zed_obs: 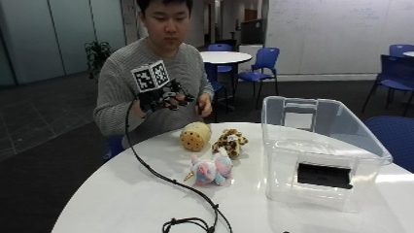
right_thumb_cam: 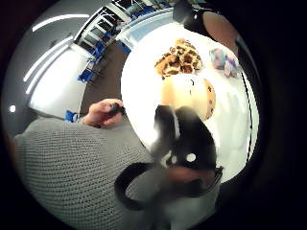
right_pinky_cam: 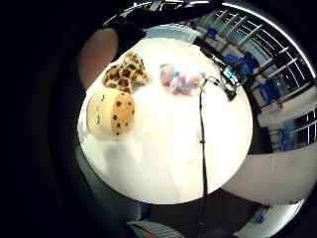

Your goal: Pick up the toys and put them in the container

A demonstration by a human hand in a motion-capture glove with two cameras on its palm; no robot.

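Outside view first: a person is sitting at a round white table [zed_obs: 129, 194] with the gloved right hand [zed_obs: 162, 99] raised in the air above the table's near-person edge, not touching anything. The fingers are looking loosely spread with nothing in them, so the grip is empty and relaxed as far as I can see. The clear plastic container [zed_obs: 323, 150] is standing on the table with its lid tipped up behind it, and I'm using that as the landmark. All three toys are sitting on the table on the person's side of the container, apart from it: the round tan cookie plush [zed_obs: 195, 136] farthest from the container, the spotted giraffe plush [zed_obs: 230, 142] between that one and the container, and the pastel unicorn plush [zed_obs: 211, 171] just in front of the giraffe plush.

Little-finger palm view: it's looking down at the table, cookie plush [right_pinky_cam: 111, 114] and giraffe plush [right_pinky_cam: 126, 73] touching, unicorn plush [right_pinky_cam: 181, 79] a bit apart.

Thumb palm view: the cookie plush [right_thumb_cam: 188, 96] is showing nearest the palm, the giraffe plush [right_thumb_cam: 180, 58] beyond it.

My read: nothing's in the container yet, so this is the reach for the first toy. The next move is probably lowering onto the cookie plush and closing round its body.
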